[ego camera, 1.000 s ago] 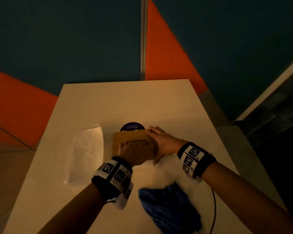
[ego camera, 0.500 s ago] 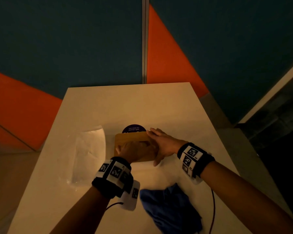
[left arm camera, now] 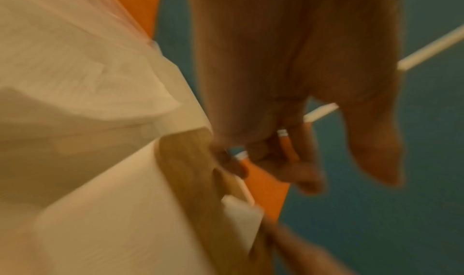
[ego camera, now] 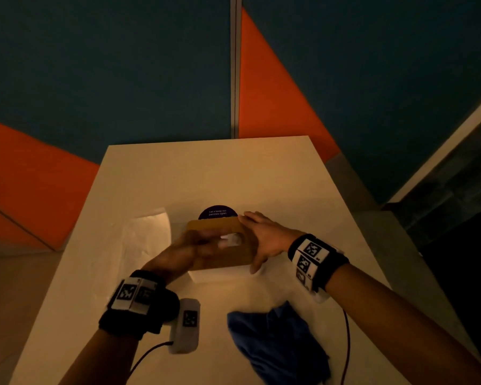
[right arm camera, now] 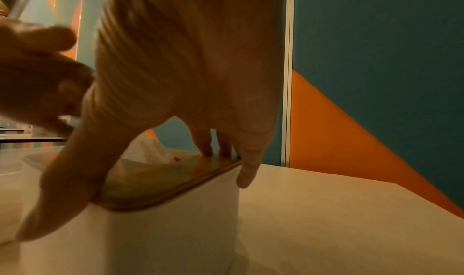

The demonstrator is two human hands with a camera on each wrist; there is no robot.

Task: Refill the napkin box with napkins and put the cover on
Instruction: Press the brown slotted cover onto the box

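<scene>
Frame centre: right hand [ego camera: 264, 240] spans wooden cover [ego camera: 222, 255], fingers straight; left hand [ego camera: 197, 245] blurred, pinching napkin [ego camera: 231, 239].

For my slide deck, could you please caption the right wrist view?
Right hand steadying the wooden cover on the white napkin box.

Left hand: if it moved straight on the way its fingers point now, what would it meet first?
Judging from the blurred head view, the left hand reaches across the wooden cover toward the napkin poking through its slot, so probably the napkin, then the right hand.
</scene>
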